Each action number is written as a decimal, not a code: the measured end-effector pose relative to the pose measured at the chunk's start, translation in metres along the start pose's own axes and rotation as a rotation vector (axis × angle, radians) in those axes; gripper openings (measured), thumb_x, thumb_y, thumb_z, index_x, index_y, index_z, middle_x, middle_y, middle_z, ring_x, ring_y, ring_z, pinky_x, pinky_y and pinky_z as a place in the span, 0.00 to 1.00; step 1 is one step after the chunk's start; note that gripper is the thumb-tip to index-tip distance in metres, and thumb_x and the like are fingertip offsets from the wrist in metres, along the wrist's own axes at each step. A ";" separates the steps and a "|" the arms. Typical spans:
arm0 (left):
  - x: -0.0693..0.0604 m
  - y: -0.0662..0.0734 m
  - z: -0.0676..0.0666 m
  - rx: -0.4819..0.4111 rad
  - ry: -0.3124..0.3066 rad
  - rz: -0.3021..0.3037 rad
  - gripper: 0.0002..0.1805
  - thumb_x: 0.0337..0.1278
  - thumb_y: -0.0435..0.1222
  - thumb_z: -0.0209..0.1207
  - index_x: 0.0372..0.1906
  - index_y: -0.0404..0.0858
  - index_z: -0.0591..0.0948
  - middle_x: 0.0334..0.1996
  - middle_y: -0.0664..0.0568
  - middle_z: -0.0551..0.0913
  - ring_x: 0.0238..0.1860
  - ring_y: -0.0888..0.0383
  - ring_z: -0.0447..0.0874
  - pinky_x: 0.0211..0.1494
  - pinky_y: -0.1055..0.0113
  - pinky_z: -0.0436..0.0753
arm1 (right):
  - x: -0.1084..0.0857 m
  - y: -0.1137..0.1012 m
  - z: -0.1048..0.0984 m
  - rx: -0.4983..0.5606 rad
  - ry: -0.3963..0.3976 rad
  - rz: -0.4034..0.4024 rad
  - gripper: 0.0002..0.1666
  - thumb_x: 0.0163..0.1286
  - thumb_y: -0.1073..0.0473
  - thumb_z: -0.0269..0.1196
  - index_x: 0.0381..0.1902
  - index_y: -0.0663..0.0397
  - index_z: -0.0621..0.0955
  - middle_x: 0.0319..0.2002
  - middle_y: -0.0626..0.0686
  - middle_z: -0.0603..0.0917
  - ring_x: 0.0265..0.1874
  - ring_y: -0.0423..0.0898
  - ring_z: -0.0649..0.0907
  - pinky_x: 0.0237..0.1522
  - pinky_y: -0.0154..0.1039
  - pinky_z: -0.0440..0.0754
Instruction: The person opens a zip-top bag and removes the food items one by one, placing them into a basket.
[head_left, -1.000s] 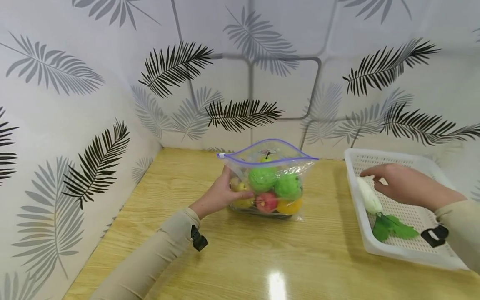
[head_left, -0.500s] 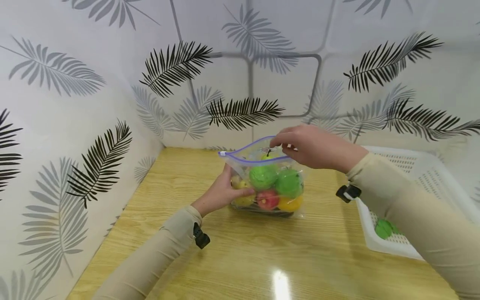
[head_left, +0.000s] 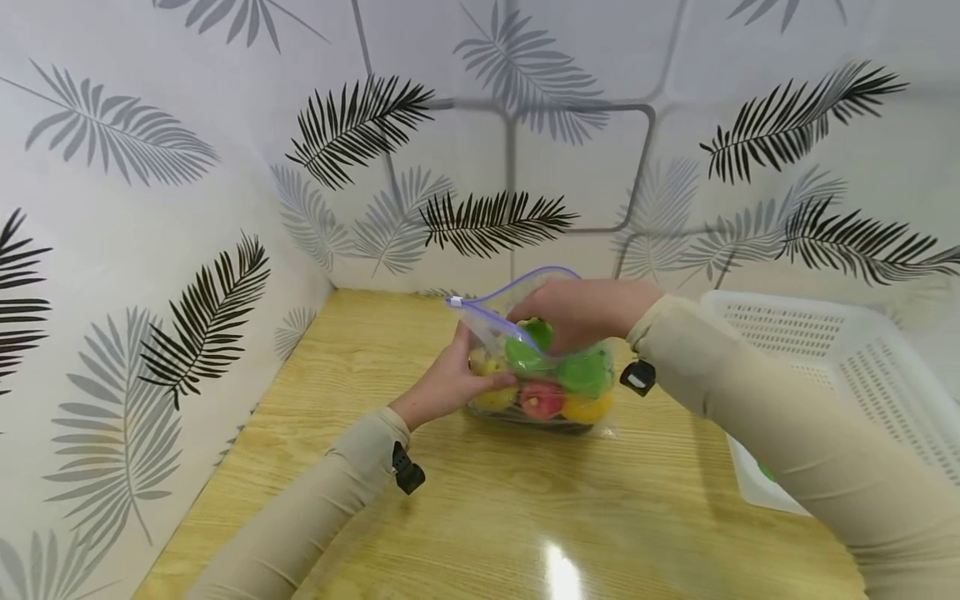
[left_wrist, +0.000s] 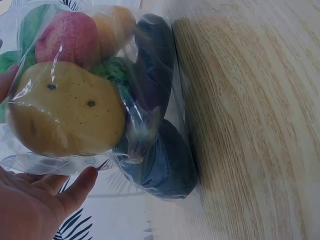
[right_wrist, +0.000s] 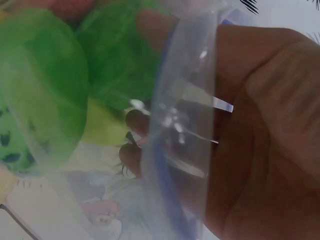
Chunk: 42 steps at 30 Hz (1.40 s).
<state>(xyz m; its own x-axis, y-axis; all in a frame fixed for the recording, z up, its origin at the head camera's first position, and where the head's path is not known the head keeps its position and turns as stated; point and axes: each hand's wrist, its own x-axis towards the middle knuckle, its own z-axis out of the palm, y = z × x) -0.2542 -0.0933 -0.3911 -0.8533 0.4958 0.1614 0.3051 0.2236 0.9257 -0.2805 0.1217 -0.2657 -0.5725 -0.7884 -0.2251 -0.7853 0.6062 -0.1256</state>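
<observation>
A clear zip bag (head_left: 551,425) with a purple-edged mouth stands on the table, holding a red fruit (head_left: 542,400), an orange one (head_left: 587,408), green pieces (head_left: 585,372) and a potato (left_wrist: 67,110). My left hand (head_left: 450,379) grips its left side, thumb in front, fingers behind. Dark vegetables (left_wrist: 152,65) lie along the bottom in the left wrist view. My right hand (head_left: 577,312) reaches into the open mouth, its thumb and bent fingers around a green piece (right_wrist: 120,55); the bag's film partly covers the fingers. The white slider (head_left: 456,301) sits at the mouth's left end.
A white plastic basket (head_left: 795,321) stands at the right, partly hidden by my right forearm, with a bit of green (head_left: 766,472) showing inside. A leaf-patterned covering (head_left: 420,258) rises behind and to the left of the wooden table (head_left: 480,508).
My right hand has moved left from the basket to the bag and down into its mouth, bending the purple edge. My left hand keeps its grip on the bag.
</observation>
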 end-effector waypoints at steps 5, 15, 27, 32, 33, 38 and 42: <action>0.005 -0.011 0.000 0.026 0.017 0.013 0.54 0.58 0.37 0.71 0.77 0.55 0.45 0.74 0.47 0.64 0.75 0.48 0.61 0.75 0.42 0.64 | 0.003 -0.004 0.005 -0.002 -0.014 0.016 0.31 0.53 0.66 0.72 0.57 0.51 0.82 0.43 0.46 0.86 0.40 0.43 0.82 0.48 0.41 0.84; 0.010 -0.032 0.000 0.039 0.019 0.034 0.54 0.55 0.44 0.73 0.75 0.68 0.46 0.73 0.57 0.65 0.74 0.55 0.63 0.74 0.48 0.66 | -0.001 -0.001 0.011 -0.031 0.082 0.042 0.32 0.57 0.63 0.71 0.61 0.53 0.79 0.50 0.51 0.85 0.45 0.46 0.82 0.48 0.42 0.84; 0.010 -0.031 0.001 0.027 0.025 0.028 0.53 0.55 0.45 0.73 0.75 0.63 0.49 0.72 0.56 0.67 0.67 0.48 0.74 0.64 0.54 0.78 | -0.063 0.011 -0.021 0.009 0.359 0.113 0.38 0.61 0.61 0.68 0.70 0.53 0.72 0.51 0.55 0.84 0.40 0.47 0.81 0.43 0.45 0.82; 0.009 -0.031 0.003 0.031 0.024 0.025 0.54 0.55 0.45 0.73 0.76 0.64 0.48 0.74 0.56 0.65 0.67 0.48 0.73 0.60 0.54 0.81 | -0.104 0.017 -0.031 0.024 0.398 0.196 0.39 0.64 0.60 0.67 0.73 0.47 0.70 0.47 0.53 0.85 0.37 0.46 0.82 0.37 0.42 0.81; 0.009 -0.031 0.003 0.030 0.027 0.026 0.54 0.55 0.45 0.73 0.76 0.64 0.48 0.74 0.56 0.65 0.67 0.49 0.73 0.59 0.54 0.82 | -0.111 0.020 -0.032 0.021 0.401 0.217 0.39 0.65 0.59 0.68 0.73 0.46 0.70 0.48 0.53 0.85 0.37 0.46 0.83 0.37 0.42 0.82; 0.009 -0.028 0.004 0.031 0.034 0.018 0.55 0.55 0.41 0.73 0.77 0.60 0.48 0.74 0.53 0.64 0.67 0.50 0.72 0.58 0.52 0.82 | -0.146 0.039 -0.026 -0.016 0.384 0.319 0.40 0.66 0.57 0.68 0.74 0.45 0.68 0.48 0.54 0.85 0.36 0.46 0.82 0.36 0.44 0.80; 0.006 -0.017 0.005 0.034 0.024 0.015 0.55 0.57 0.37 0.72 0.78 0.54 0.47 0.75 0.49 0.63 0.68 0.46 0.70 0.61 0.49 0.80 | -0.174 0.061 -0.010 -0.037 0.372 0.398 0.39 0.66 0.56 0.69 0.73 0.47 0.70 0.46 0.55 0.86 0.35 0.47 0.82 0.35 0.45 0.79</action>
<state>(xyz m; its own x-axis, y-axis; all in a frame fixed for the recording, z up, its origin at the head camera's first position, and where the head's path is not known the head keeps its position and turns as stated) -0.2619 -0.0902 -0.4076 -0.8582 0.4791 0.1842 0.3323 0.2449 0.9108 -0.2311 0.2941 -0.2246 -0.8666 -0.4869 0.1093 -0.4951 0.8664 -0.0653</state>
